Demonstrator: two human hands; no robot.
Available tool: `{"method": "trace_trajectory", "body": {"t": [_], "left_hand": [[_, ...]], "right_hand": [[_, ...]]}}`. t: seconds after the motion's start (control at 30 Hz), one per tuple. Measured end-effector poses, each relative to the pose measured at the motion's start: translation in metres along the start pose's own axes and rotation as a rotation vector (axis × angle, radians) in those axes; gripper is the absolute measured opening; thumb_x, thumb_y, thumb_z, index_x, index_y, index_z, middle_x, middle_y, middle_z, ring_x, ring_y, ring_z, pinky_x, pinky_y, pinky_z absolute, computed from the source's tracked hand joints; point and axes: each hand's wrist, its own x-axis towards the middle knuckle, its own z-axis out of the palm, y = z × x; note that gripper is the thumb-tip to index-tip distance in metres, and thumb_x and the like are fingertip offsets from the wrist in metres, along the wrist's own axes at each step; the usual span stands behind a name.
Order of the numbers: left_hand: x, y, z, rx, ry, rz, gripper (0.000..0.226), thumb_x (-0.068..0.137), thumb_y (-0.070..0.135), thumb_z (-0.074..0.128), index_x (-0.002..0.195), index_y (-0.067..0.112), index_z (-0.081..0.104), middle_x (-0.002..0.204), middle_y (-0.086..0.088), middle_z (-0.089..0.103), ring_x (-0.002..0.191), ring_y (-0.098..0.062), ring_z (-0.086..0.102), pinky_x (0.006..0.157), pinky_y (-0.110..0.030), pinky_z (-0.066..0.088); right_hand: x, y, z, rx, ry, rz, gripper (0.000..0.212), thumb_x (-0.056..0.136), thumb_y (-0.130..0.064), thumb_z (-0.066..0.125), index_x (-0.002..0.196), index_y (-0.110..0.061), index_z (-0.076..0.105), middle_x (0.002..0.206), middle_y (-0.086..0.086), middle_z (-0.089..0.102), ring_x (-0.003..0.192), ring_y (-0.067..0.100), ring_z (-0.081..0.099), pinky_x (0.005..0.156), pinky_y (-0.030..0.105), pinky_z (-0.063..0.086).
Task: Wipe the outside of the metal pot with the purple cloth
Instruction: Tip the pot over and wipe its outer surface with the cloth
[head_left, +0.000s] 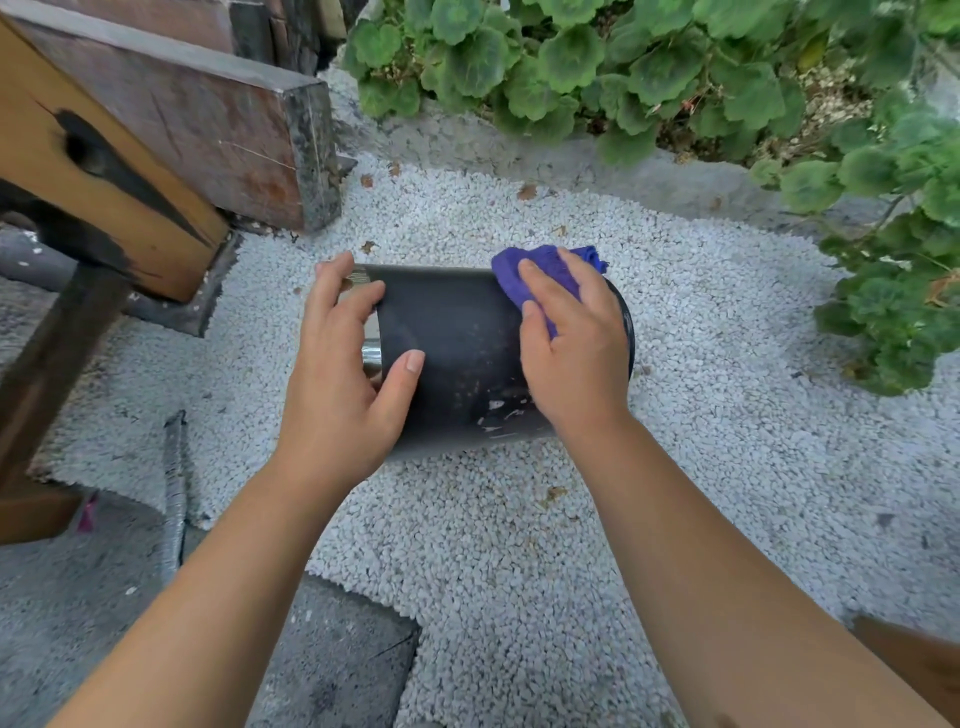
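A dark metal pot (462, 343) is held on its side above white gravel, its open rim to the left and its base to the right. My left hand (345, 374) grips the rim end, fingers curled over the edge and thumb on the outer wall. My right hand (571, 338) presses a bunched purple cloth (535, 270) against the pot's outer wall near the base. Pale scuff marks show low on the wall by my right wrist.
White gravel (519, 519) covers the ground under the pot. A wooden bench or beam structure (156, 135) stands at the left. Green leafy plants (675, 67) line the back and right. Grey paving slabs (337, 654) lie near my left forearm.
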Motion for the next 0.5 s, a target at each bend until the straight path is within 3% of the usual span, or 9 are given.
{"method": "trace_trajectory", "body": {"t": [0.3, 0.5], "left_hand": [[0.01, 0.018, 0.007, -0.026, -0.019, 0.096, 0.055, 0.09, 0.02, 0.065, 0.139, 0.001, 0.045, 0.161, -0.017, 0.023, 0.149, -0.026, 0.021, 0.095, 0.009, 0.018], [0.012, 0.022, 0.008, -0.088, -0.033, 0.109, 0.055, 0.091, 0.018, 0.066, 0.141, 0.009, 0.044, 0.163, -0.005, 0.017, 0.146, 0.002, 0.012, 0.078, 0.001, 0.042]], "right_hand": [[0.003, 0.027, -0.012, -0.002, 0.05, 0.191, 0.035, 0.095, -0.018, 0.054, 0.129, -0.021, 0.063, 0.147, 0.007, 0.046, 0.131, 0.029, 0.044, 0.104, 0.026, 0.029], [0.006, 0.038, -0.02, 0.025, 0.062, 0.313, 0.035, 0.098, -0.017, 0.053, 0.132, -0.02, 0.06, 0.151, 0.002, 0.04, 0.137, 0.026, 0.036, 0.105, 0.027, 0.03]]}}
